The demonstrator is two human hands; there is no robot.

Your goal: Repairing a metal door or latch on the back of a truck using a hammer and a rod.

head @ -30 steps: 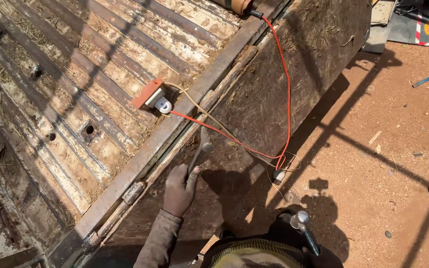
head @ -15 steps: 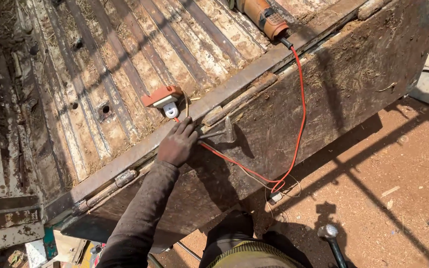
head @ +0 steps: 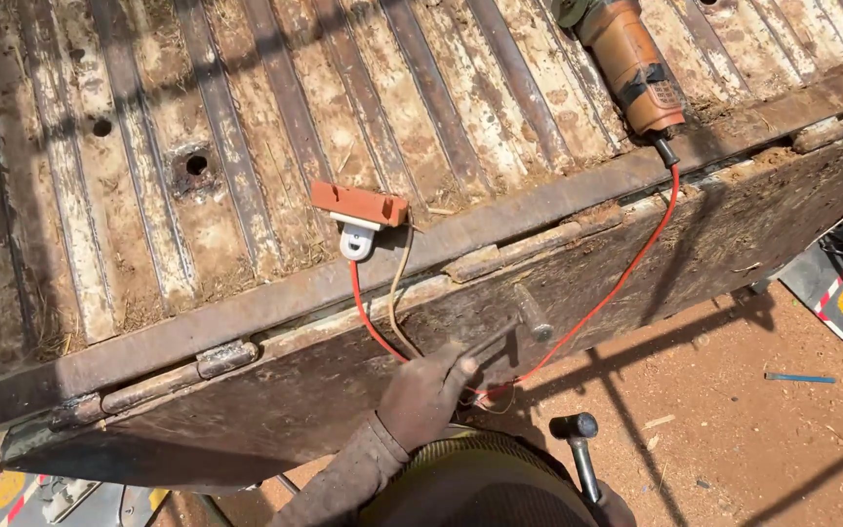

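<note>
My left hand (head: 426, 390), dark with dirt and in a long sleeve, grips a metal tool (head: 511, 332) with a short cylindrical head, held against the rusty hanging tailgate panel (head: 714, 244). At the bottom edge my right hand (head: 615, 509) is barely in view, shut on the handle of a hammer (head: 578, 441) whose head points up, a little below and right of the left hand. A red cable (head: 626, 268) and a tan wire (head: 397, 293) hang over the panel next to my left hand.
An orange angle grinder (head: 631, 63) lies on the ribbed, rusted truck bed (head: 246, 146). An orange socket block (head: 358, 203) with a white plug (head: 355, 240) sits at the bed's edge. A hinge (head: 226, 358) joins bed and panel. Red dirt ground (head: 734, 429) lies at right.
My left hand has dropped from the bed's edge down onto the face of the tailgate panel with the tool. The hammer has come up closer to it. The view has shifted left.
</note>
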